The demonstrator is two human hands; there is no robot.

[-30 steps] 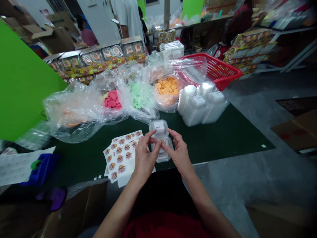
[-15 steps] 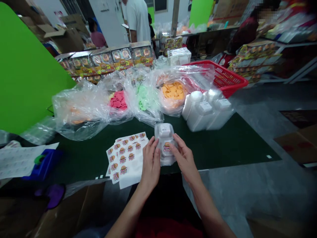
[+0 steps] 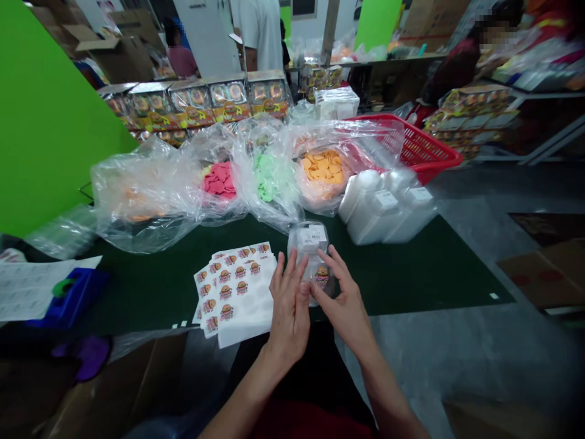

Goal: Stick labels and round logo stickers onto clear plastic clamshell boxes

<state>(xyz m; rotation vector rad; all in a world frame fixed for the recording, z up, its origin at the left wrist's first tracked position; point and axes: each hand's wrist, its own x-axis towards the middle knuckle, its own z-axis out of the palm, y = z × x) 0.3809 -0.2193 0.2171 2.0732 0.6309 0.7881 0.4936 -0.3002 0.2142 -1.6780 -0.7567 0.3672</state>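
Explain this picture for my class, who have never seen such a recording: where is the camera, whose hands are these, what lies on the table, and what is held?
No machine here: a person works with bare hands, and the one camera sits on their head, looking forward and down, so both arms reach in from the bottom. The right hand grips a small clear plastic box bearing a burger sticker. The left hand lies open, fingers flat against the box's side. Beside them, on the green table, lies a sheet of burger stickers. Behind stand clear bags of pink pieces, green pieces and orange pieces, a stack of white containers and a red basket. Other people are farther back.
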